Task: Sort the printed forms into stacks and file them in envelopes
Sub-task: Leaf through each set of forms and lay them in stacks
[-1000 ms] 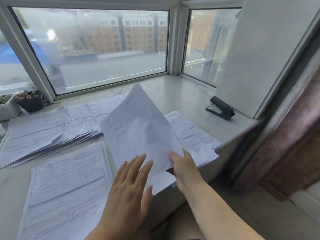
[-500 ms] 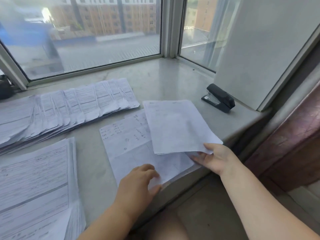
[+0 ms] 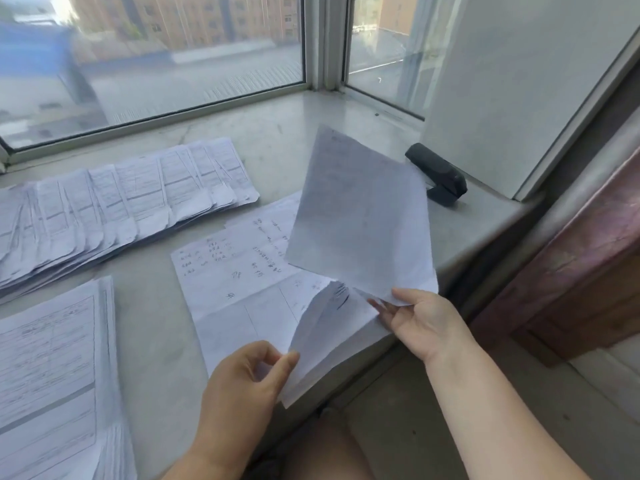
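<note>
Your two hands work at the near edge of the sill. Your left hand [image 3: 247, 377] pinches the lower corner of a sheet [image 3: 322, 337] between thumb and fingers, curling that corner up off the pile. Your right hand [image 3: 420, 322] grips the bottom edge of a second sheet [image 3: 360, 216], which stands tilted up off the sill, its blank-looking back toward you, faint print showing through.

You have three groups of forms on the sill [image 3: 149, 306]. The near-left stack [image 3: 52, 382] lies squared, its top page printed with ruled boxes and lines. The middle pile [image 3: 242, 292], under your hands, shows handwritten marks on its upper half and a ruled grid lower down; its right part is hidden behind the raised sheet. Farther left, a fanned row of forms [image 3: 117, 209] lies overlapped like shingles; the number of pages cannot be counted.

One black stapler [image 3: 438, 174] sits beyond the raised sheet, near a white panel [image 3: 512, 91] leaning at the right. Two window panes [image 3: 156, 57] close the far side.
</note>
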Motion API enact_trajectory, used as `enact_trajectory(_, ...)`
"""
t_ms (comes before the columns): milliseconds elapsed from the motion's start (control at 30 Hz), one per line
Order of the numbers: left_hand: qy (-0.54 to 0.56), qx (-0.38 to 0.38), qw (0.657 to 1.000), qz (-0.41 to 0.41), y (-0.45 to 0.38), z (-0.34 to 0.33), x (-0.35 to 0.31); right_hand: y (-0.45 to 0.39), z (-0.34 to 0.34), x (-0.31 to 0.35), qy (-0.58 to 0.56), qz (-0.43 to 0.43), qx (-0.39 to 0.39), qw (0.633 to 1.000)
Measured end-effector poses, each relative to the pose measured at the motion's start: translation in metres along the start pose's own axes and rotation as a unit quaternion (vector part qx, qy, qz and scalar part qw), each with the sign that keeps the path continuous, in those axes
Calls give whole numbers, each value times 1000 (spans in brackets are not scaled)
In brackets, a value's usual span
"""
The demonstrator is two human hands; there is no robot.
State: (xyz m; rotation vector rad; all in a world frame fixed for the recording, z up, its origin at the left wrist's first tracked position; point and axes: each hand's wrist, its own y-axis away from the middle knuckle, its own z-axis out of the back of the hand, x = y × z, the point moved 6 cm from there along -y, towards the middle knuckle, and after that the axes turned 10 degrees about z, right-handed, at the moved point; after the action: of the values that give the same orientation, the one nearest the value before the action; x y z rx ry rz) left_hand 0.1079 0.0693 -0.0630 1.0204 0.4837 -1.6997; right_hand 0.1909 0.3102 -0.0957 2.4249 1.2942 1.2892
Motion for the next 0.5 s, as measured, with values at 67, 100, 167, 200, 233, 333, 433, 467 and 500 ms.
enact_trajectory(67, -7, -22, 1000, 1, -1, 2, -1, 1, 2, -4, 31, 21, -10, 999)
enact_trajectory(100, -18, -38, 999, -1, 0, 3, -2, 1, 3, -5, 44, 35, -12, 998)
enact_trajectory(167, -66, -54, 996, -32, 3, 2, -5, 4, 4, -5, 64, 61, -10, 996)
enact_trajectory(200, -101, -48, 991, -66, 4, 0, -8, 5, 2, -6, 73, 74, -1, 995)
enact_trajectory(233, -138, -33, 984, -107, 6, -3, -14, 7, 1, -6, 83, 86, 9, 993)
enact_trajectory(333, -219, 7, 958, -182, 12, -12, -29, 11, -1, -6, 100, 109, 24, 989)
enact_trajectory(433, -242, 21, 954, -175, 11, -15, -30, 12, -1, -6, 92, 114, 32, 989)
enact_trajectory(467, -240, 20, 955, -170, 10, -15, -29, 12, -1, -6, 89, 114, 34, 989)
enact_trajectory(500, -235, 20, 958, -164, 10, -14, -28, 12, -1, -6, 86, 115, 36, 989)
